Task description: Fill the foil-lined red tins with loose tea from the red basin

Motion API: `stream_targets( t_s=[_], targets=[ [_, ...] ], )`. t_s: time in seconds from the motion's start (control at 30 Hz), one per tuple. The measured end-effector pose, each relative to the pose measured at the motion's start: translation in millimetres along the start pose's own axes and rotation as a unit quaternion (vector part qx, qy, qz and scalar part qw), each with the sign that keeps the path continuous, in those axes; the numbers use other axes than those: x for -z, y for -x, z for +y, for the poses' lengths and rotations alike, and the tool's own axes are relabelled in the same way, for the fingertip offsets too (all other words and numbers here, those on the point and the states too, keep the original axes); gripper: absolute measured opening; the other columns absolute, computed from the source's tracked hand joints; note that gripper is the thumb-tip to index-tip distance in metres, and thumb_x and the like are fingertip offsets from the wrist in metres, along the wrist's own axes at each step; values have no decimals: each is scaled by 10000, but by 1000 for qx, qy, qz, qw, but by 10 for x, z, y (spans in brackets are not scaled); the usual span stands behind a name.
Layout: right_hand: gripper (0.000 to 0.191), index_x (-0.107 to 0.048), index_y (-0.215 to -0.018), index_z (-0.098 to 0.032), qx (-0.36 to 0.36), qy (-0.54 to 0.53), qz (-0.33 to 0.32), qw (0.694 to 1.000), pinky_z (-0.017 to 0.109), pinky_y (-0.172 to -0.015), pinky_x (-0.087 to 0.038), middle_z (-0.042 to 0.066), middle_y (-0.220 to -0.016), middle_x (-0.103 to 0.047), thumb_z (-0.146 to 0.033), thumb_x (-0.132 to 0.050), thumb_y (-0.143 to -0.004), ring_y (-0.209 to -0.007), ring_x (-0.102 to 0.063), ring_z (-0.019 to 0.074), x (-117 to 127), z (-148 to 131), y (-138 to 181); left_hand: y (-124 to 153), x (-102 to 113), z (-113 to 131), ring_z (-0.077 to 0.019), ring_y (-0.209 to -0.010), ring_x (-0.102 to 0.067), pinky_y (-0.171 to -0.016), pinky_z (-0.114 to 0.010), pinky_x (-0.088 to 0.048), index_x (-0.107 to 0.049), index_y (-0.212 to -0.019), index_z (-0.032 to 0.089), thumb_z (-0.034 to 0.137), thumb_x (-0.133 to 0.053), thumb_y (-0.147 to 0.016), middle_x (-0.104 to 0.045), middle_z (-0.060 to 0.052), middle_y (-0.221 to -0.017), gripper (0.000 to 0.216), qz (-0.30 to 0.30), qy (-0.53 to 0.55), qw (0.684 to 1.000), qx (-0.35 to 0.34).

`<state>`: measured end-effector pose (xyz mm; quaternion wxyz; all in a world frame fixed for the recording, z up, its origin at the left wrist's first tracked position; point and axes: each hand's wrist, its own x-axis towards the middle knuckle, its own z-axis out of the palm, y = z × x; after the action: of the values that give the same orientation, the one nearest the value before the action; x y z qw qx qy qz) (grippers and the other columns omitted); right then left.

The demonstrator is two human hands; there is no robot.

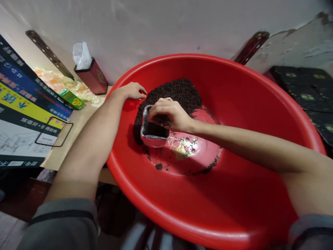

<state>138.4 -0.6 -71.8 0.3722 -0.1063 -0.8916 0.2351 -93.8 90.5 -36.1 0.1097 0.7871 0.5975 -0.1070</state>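
Now: both hands in the red basin, right one gripping a small tin

Up close, the right hand comes in from the right side, forearm stretched nearly level across the basin, wrist slightly bent down. Its fingers curl over the far rim of the tin, thumb on the near side, so the hand is clamped on that rim from above. Whether the fingertips reach inside the tin I cannot tell; they are in shadow.

The tin is a small squarish container with silvery walls and a pinkish underside. It lies tipped, its open mouth facing toward the person and a little upward, its dark inside showing. Its left edge pushes against the heap of tea, a dark, crumbly pile lying on the far left of the basin floor. The tin's longer side runs roughly left to right, along the foot of the pile.

The left hand reaches forward from the lower left, arm long and almost straight, and rests palm down on the basin's left rim beside the pile. Its fingers lie flat and loose, holding nothing.

Scattered crumbs dot the basin floor near a gold mark at its centre. Left of the basin, on the table, stand a red tissue box, a green packet and a printed carton.
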Motion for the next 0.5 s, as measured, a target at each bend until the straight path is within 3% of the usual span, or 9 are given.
stream_targets(
  t_s=[0.17, 0.33, 0.5],
  targets=[
    [110, -741, -916, -216, -35, 39, -8, 999, 346, -819, -540, 52, -1017, -723, -280, -654, -941, -871, -648, 177, 141, 65, -18, -142, -71, -123, -246, -1325, -675, -1135, -283, -452, -731, -1451, 324, 466, -598, -970, -766, 22, -1397, 519, 8, 6, 1000, -8],
    [181, -792, -970, -188, -68, 81, -161, 981, 335, -819, -515, 32, -892, -721, -150, -651, -864, -820, -634, 170, 286, 105, -149, -310, -175, -281, -251, -1289, -678, -1127, -292, -447, -740, -1431, 365, 542, -635, -964, -811, 34, -1269, 510, 14, 46, 999, -14],
    [172, -759, -904, -168, -57, 178, -271, 944, 295, -751, -453, 35, -870, -683, -56, -647, -835, -775, -607, 143, 238, -89, -343, -257, -150, -247, -243, -1264, -682, -1113, -270, -440, -725, -1448, 380, 560, -612, -959, -823, 58, -1215, 533, 16, 47, 999, -12]
  ],
)
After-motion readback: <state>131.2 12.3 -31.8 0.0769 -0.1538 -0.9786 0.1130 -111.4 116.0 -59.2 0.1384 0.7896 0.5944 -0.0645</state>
